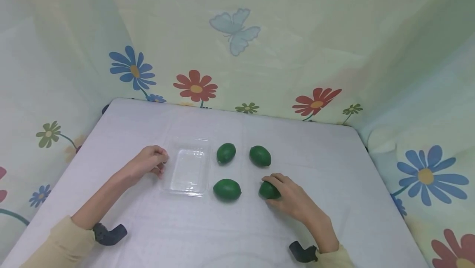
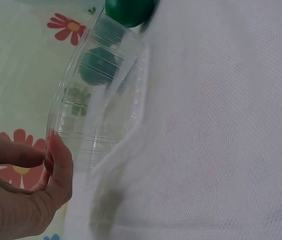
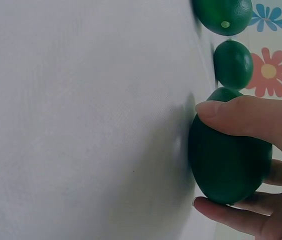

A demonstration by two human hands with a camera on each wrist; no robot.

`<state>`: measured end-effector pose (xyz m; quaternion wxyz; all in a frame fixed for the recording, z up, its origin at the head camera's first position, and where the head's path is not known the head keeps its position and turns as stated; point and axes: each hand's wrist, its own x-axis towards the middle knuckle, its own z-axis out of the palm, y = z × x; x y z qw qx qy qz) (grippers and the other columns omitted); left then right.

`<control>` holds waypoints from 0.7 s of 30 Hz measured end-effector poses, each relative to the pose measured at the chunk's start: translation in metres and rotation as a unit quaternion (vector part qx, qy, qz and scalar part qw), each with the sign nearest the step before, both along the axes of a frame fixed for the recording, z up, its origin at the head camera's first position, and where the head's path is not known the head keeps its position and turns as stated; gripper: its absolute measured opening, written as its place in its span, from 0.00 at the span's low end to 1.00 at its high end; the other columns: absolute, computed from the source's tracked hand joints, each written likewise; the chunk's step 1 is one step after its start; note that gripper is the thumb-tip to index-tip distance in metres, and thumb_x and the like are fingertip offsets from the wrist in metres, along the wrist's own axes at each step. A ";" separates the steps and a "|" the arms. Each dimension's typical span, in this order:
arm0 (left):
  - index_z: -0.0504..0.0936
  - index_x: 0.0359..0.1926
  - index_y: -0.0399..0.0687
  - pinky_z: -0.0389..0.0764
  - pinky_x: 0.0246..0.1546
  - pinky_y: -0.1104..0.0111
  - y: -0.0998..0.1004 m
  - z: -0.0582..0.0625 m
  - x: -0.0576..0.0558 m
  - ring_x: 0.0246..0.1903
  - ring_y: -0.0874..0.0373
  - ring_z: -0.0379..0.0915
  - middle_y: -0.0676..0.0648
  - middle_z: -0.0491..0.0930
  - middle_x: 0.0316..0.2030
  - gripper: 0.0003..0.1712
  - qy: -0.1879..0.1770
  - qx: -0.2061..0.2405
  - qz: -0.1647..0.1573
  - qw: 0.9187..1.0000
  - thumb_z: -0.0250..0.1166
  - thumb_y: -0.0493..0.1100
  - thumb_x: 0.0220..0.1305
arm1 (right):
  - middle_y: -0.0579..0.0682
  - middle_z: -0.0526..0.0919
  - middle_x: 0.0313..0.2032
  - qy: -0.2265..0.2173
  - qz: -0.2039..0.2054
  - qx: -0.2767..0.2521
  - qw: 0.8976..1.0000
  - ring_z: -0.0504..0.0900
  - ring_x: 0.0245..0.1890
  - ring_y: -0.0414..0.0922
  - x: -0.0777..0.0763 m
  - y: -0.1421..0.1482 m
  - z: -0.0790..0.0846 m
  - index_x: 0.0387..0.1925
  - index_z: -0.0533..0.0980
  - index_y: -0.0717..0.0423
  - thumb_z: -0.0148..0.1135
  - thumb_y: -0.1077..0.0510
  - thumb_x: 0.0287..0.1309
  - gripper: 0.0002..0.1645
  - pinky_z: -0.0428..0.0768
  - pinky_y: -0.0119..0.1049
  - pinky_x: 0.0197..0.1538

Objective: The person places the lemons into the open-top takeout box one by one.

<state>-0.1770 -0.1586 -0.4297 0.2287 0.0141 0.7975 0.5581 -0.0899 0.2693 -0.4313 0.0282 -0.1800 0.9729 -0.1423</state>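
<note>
Left of the table's (image 1: 326, 152) middle, the person's left hand (image 1: 150, 161) pinches the side rim of a clear plastic tray (image 1: 190, 169), thumb and finger nearly together with just that thin edge between them. The tray lies open side up, its long axis running towards the far edge. A little right of the middle, the right hand (image 1: 291, 197) is curled around a green lime (image 1: 268, 191), thumb and fingers spread only as wide as the fruit and against it; they hide too much for me to tell where its tip points. Just right of the tray lie two limes: the nearer lime (image 1: 227, 190) stretches left to right, roughly along the far edge, while the farther lime (image 1: 226, 153) slants towards the far right corner. Beyond the gripped one, a fourth lime (image 1: 260, 156) leans its long axis towards the far left corner.
</note>
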 end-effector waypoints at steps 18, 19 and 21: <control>0.68 0.56 0.24 0.84 0.31 0.67 -0.001 -0.006 -0.006 0.29 0.57 0.74 0.42 0.71 0.37 0.19 0.001 0.003 -0.009 1.000 0.50 0.38 0.74 | 0.52 0.81 0.53 0.107 0.061 -0.012 0.992 0.84 0.50 0.49 -0.001 -0.027 0.027 0.59 0.78 0.51 0.85 0.55 0.44 0.38 0.88 0.44 0.49; 0.68 0.56 0.24 0.85 0.31 0.67 -0.001 -0.006 -0.006 0.29 0.57 0.74 0.42 0.71 0.37 0.19 0.001 0.004 -0.010 1.000 0.50 0.38 0.74 | 0.53 0.81 0.53 0.115 0.069 -0.012 0.991 0.85 0.49 0.48 -0.002 -0.032 0.030 0.58 0.78 0.51 0.85 0.54 0.44 0.38 0.88 0.43 0.48; 0.68 0.55 0.24 0.85 0.31 0.67 -0.002 -0.007 -0.007 0.29 0.57 0.74 0.42 0.71 0.37 0.18 0.000 0.006 -0.009 1.000 0.50 0.38 0.74 | 0.52 0.81 0.52 0.128 0.088 -0.018 0.988 0.85 0.46 0.47 -0.004 -0.043 0.035 0.58 0.79 0.51 0.85 0.53 0.45 0.37 0.89 0.41 0.45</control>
